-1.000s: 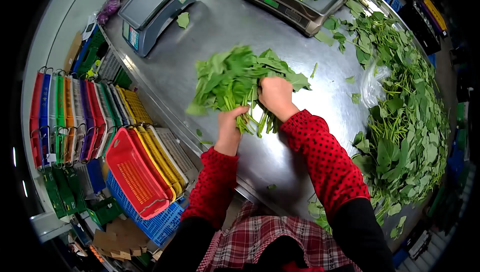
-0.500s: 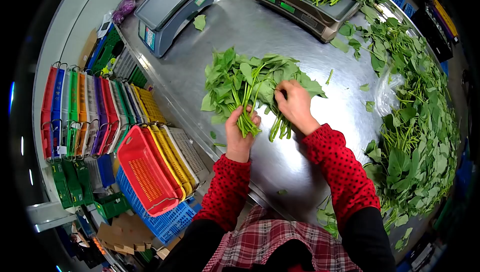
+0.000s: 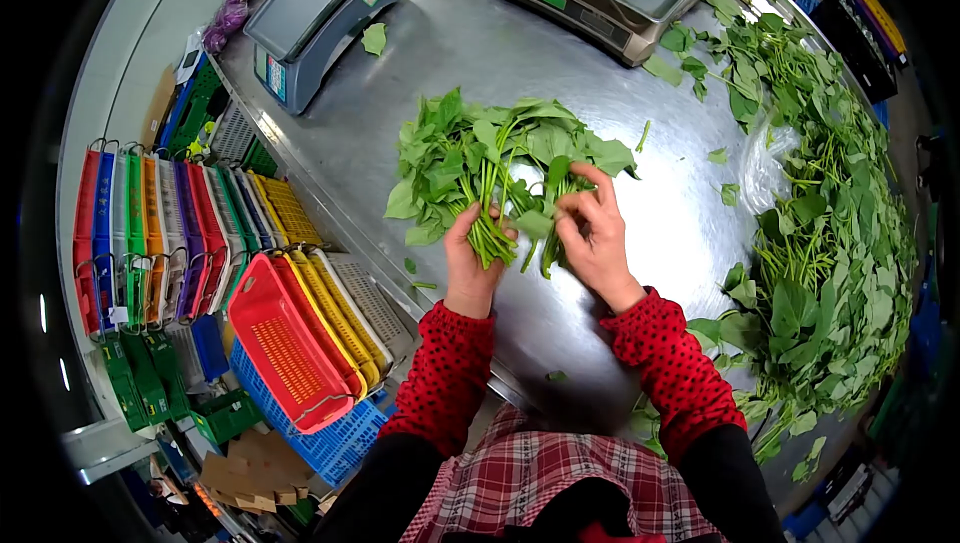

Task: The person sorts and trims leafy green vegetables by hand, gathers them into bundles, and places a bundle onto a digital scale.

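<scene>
My left hand [image 3: 474, 261] is closed around the lower stems of a bunch of leafy green vegetables [image 3: 440, 163], held over the metal table. The leaves fan out above the fist and the cut stem ends poke out below it. Just to the right, my right hand [image 3: 597, 235] has its fingers apart and the index finger raised. It is beside a second cluster of leafy stems [image 3: 553, 243], whose leaves overlap the held bunch. Whether its fingertips touch these leaves is hard to see.
A large heap of leafy greens [image 3: 830, 283] covers the table's right side, with a clear plastic bag [image 3: 768, 168] at its edge. Greens lie on a scale [image 3: 575, 13] at the back; a second scale [image 3: 305, 33] stands back left. Colored baskets [image 3: 295, 343] hang along the left edge.
My right hand has loosened from a pinch among the leaves, spreading its fingers and lifting the index finger. My left hand still grips the bunch. The whole view has shifted slightly.
</scene>
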`<state>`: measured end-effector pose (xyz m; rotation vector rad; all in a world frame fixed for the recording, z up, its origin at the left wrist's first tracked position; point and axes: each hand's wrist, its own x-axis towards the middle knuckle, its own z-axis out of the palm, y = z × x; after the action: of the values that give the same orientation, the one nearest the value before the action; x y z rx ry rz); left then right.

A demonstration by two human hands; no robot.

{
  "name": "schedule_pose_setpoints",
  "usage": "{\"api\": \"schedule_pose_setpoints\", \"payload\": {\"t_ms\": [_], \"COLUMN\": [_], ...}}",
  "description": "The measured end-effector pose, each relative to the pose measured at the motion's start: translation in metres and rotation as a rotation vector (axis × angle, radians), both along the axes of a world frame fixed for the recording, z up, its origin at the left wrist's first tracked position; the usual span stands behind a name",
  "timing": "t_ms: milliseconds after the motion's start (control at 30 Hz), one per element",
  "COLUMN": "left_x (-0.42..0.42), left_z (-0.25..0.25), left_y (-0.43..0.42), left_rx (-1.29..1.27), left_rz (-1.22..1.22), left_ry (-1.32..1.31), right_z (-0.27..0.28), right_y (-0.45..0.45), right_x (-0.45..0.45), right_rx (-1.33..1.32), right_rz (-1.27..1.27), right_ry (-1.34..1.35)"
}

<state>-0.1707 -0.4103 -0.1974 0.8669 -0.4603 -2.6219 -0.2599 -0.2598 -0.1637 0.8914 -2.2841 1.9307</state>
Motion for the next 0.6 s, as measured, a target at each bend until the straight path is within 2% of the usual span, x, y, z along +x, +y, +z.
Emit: {"api": "schedule_pose_setpoints", "payload": {"t_ms": [33, 100, 367, 467, 533, 600], "left_x": [0.002, 0.005, 0.004, 0.004, 0.004, 0.003], "left_z": [-0.001, -0.004, -0.011, -0.016, -0.016, -0.012], "left_y": [0.000, 0.001, 0.009, 0.008, 0.008, 0.008], "left_rx": [0.002, 0.045, -0.006, 0.063, 0.117, 0.123], "left_rz": [-0.003, -0.055, -0.127, -0.140, -0.140, -0.130], "left_ry": [-0.005, 0.138, 0.046, 0.078, 0.110, 0.145], "right_z": [0.000, -0.013, -0.028, 0.000, 0.002, -0.003], "right_y": [0.002, 0.002, 0.007, -0.015, -0.034, -0.042], "right_x": [-0.001, -0.005, -0.003, -0.009, -0.016, -0.027], "right_rx": [0.060, 0.000, -0.137, 0.163, 0.339, 0.376], "right_rz": [-0.066, -0.101, -0.004, 0.026, -0.072, -0.032], "right_ry": [-0.010, -0.162, -0.368, -0.169, 0.178, 0.144]}}
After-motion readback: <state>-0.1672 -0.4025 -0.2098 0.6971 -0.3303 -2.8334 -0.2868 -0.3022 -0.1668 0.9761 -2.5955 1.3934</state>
